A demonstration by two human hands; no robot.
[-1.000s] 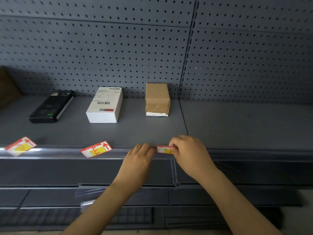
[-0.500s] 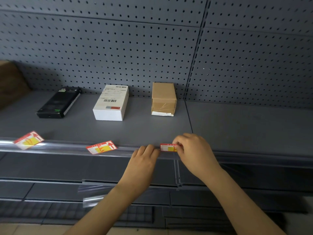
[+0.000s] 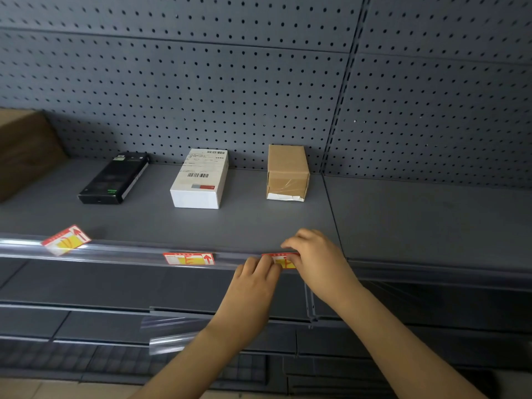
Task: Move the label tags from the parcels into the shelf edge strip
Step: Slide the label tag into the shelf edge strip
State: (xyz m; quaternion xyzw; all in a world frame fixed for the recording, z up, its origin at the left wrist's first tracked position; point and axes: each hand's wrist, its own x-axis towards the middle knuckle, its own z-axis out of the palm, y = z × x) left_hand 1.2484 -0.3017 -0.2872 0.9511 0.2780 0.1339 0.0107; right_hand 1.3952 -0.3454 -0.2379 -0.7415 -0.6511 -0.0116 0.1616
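Three parcels stand on the grey shelf: a black box (image 3: 113, 178), a white box (image 3: 200, 178) and a brown cardboard box (image 3: 287, 172). A clear edge strip (image 3: 129, 253) runs along the shelf front. A red and yellow tag (image 3: 65, 239) sits tilted at its left end, and a second tag (image 3: 188, 258) lies level in the strip. A third tag (image 3: 280, 259) is at the strip below the brown box. My right hand (image 3: 318, 257) pinches its right part. My left hand (image 3: 254, 279) presses its fingertips against its left end.
A grey pegboard wall (image 3: 259, 96) backs the shelf. A brown cardboard shape (image 3: 24, 149) stands at the far left. Lower shelves (image 3: 86, 321) with loose clear strips (image 3: 172, 335) lie below. The shelf section to the right (image 3: 431, 220) holds nothing.
The camera has shifted, so the scene sits further right and lower. The middle tag now lies level in the strip instead of tilted. My left fingertips have reached the third tag's left end.
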